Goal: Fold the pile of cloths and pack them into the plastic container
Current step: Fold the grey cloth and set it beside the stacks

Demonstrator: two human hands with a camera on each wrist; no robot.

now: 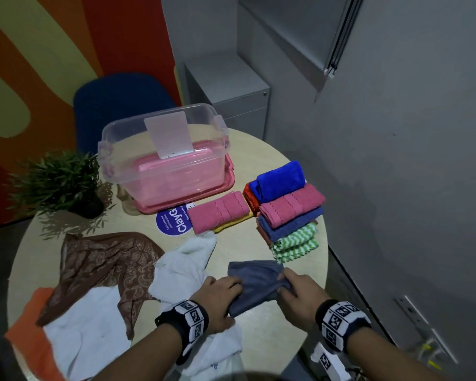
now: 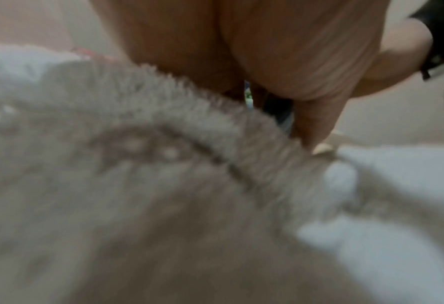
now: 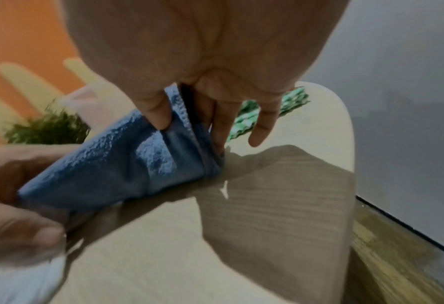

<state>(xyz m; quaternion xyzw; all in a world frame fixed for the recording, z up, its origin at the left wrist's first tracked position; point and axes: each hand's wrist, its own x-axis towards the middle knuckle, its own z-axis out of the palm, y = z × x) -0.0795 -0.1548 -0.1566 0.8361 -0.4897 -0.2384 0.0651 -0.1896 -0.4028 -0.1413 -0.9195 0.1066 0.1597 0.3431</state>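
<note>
Pinched at both ends between my left hand (image 1: 222, 295) and right hand (image 1: 300, 290): grey-blue cloth (image 1: 256, 284), edges best aligned before creasing flat on table (image 1: 294, 320) beneath.

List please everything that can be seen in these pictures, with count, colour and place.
round wooden table: one, pale beige, under everything
clear plastic container: one, transparent, far side, on a pink lid
folded cloths: two stacks, mixed colours, right of middle
grey-blue cloth: one, near edge, gripped by both hands
white towels: several, unfolded, near left
brown patterned cloth: one, left
orange cloth: one, left edge
potted plant: one, green, far left
round sticker: one, purple, middle
chair: one, blue, behind table
left hand: one
right hand: one
</note>
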